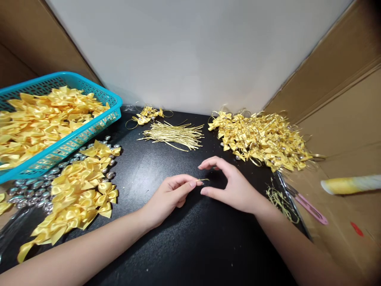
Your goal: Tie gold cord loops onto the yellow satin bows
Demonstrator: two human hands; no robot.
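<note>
My left hand is closed in a pinch on a thin gold cord, whose short end pokes out to the right past the fingertips. The rest of that cord is hidden by the fingers. Just to its right, my right hand is open, thumb and fingers curved apart around the cord's end without touching it. Beyond both hands lies a bundle of cut gold cords. Yellow satin bows are heaped left of my left hand, with silvery beads beside them.
A turquoise basket full of yellow bows stands at the left. Bows with cord loops are piled at the back right, and a few more at the back. Cord scraps, a pink-handled cutter and a yellow roll lie right.
</note>
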